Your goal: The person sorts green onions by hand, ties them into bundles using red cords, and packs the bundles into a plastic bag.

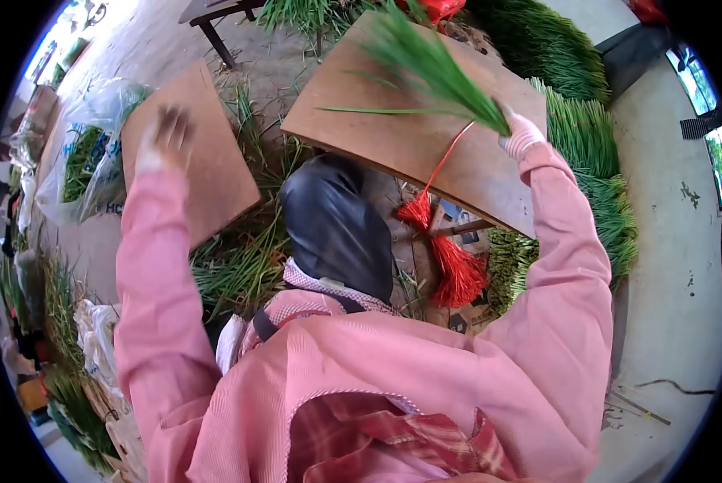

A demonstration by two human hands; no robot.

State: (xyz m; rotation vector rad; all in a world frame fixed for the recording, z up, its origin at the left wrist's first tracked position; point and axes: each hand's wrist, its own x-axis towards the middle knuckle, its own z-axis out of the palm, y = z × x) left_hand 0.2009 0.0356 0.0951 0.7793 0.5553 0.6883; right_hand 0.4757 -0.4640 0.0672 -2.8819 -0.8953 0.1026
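Observation:
My right hand (523,135), in a pale glove with a striped cuff, is closed around the lower end of a bunch of long green leaves (449,76), which look like chives. The bunch is tilted up and left over a brown tabletop (353,97), and its tips are blurred. One loose leaf (377,110) sticks out to the left. My left hand (170,137) is over a second brown board (208,153) at the left. Its gloved, dark-tipped fingers look stretched out, though smeared by motion, and I see nothing in them.
Red tie strings (457,274) hang off the table's front edge, with one strand (449,157) across its top. Stacked green bundles (578,137) line the right side by the wall. Loose leaves (240,274) litter the floor. A clear plastic bag (95,153) stands at the left.

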